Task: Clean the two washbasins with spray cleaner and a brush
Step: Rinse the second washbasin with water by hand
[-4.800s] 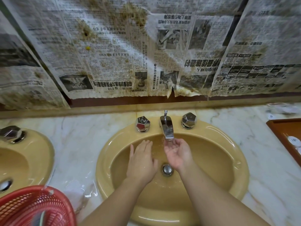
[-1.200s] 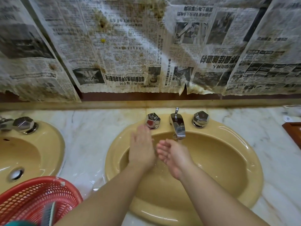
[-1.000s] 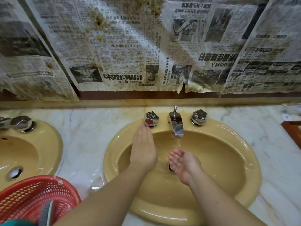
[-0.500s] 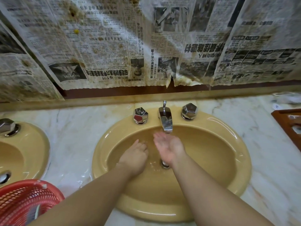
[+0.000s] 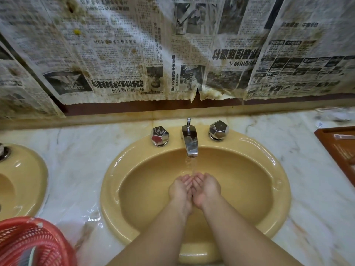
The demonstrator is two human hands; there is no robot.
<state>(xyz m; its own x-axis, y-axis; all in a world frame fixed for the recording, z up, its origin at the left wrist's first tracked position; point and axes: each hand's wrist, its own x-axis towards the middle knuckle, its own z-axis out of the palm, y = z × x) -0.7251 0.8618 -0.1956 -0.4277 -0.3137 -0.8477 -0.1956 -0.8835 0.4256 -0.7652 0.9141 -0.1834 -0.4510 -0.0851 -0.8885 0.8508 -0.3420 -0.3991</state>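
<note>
Two yellow washbasins [image 5: 278, 181] [image 5: 36, 169], one chrome tap spout [image 5: 189, 140], two faceted tap knobs [image 5: 160, 135] [image 5: 219, 129], two hands [image 5: 180, 190] [image 5: 207, 189], one red basket [image 5: 28, 240], one brown tray [image 5: 338, 143]

Left hand [image 5: 180, 191] and right hand [image 5: 206, 190] are cupped side by side, touching, palms up, inside the yellow washbasin [image 5: 276, 181]. Water runs from the chrome spout [image 5: 189, 141] onto the fingers. 2 chrome knobs flank the spout. A red basket [image 5: 28, 240] sits at lower left.
</note>
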